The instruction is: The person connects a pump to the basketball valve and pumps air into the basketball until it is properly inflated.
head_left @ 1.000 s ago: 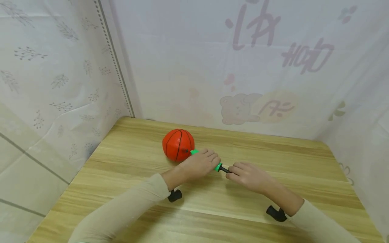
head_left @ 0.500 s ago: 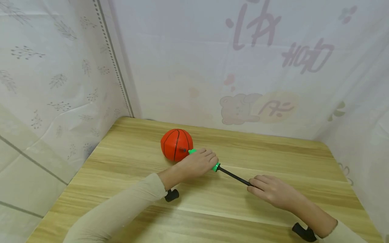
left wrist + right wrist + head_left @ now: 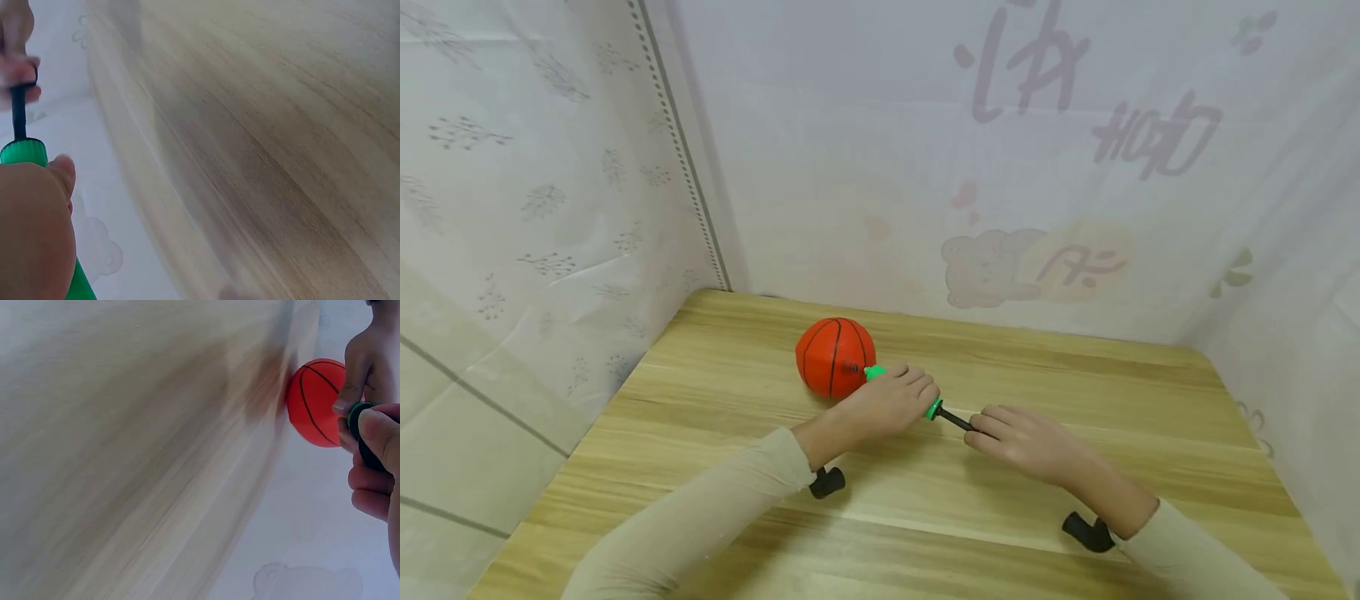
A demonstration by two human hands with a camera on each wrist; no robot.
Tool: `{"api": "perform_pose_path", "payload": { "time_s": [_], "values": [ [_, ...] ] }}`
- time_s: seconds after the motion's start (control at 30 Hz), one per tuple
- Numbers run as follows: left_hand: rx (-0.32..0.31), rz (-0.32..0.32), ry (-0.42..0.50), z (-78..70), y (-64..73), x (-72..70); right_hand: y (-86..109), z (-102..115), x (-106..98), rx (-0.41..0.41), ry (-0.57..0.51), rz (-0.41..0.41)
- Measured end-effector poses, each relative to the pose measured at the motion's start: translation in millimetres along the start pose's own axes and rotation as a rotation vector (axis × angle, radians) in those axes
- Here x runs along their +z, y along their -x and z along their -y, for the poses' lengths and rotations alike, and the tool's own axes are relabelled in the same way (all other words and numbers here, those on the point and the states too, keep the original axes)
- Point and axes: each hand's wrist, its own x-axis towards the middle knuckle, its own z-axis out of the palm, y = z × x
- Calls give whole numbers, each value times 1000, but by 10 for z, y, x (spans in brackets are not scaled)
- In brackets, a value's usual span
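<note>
Green hand pump (image 3: 935, 409), gripped in the left hand (image 3: 889, 402), tip (image 3: 874, 372) right by the red basketball (image 3: 833, 357) on the table (image 3: 1075, 375), has its black plunger (image 3: 956, 419) held by the right hand (image 3: 1024, 440), seemingly mid-inflation, needing steady strokes.

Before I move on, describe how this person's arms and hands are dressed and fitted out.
The left sleeve and right sleeve are long, plain and cream-coloured. The left hand and right hand are bare, with no gloves. Near each cuff sits a black device with a rounded, tube-like end: left wrist camera, right wrist camera.
</note>
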Motion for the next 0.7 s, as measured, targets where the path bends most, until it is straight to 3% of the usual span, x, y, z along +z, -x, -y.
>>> {"api": "perform_pose_path", "payload": {
  "time_s": [0.33, 0.7],
  "values": [
    [1, 13, 22, -26, -5, -9, -192, -52, 143, -13, 12, -50],
    [-3, -10, 20, 13, 71, 18, 219, 130, 3, 26, -63, -39]
  ]
}}
